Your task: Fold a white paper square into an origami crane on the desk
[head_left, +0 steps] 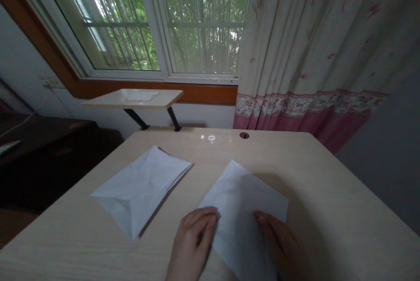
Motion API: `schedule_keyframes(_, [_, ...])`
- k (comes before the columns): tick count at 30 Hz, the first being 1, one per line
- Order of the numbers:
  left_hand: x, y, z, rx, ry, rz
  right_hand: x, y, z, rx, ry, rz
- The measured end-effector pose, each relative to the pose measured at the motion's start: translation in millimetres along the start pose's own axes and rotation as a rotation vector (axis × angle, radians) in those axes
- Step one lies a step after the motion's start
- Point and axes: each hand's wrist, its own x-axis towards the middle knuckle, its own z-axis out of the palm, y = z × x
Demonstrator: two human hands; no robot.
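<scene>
A single white sheet of paper (244, 204) lies on the light wooden table (328, 193) right in front of me, turned at an angle. My left hand (193, 241) rests with its fingertips on the sheet's left edge. On the sheet's lower right part lies my right hand (282, 246), fingers flat and pressing down. Neither hand lifts the paper. To the left lies a small stack of creased white sheets (141, 189), apart from both hands.
A small raised shelf (131, 98) on black brackets stands at the table's far edge below the window. A round cable hole (244, 135) is in the tabletop. A pink-bordered curtain (311, 53) hangs at right; dark furniture (42, 150) stands at left.
</scene>
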Motion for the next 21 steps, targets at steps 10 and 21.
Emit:
schedule_keyframes(10, [-7.7, -3.9, -17.9, 0.024, -0.213, 0.074, 5.5, 4.9, 1.1, -0.107, -0.008, -0.267])
schedule_keyframes(21, [-9.0, -4.5, -13.1, 0.077, -0.264, 0.057, -5.2, 17.4, -5.7, -0.198, -0.394, -0.586])
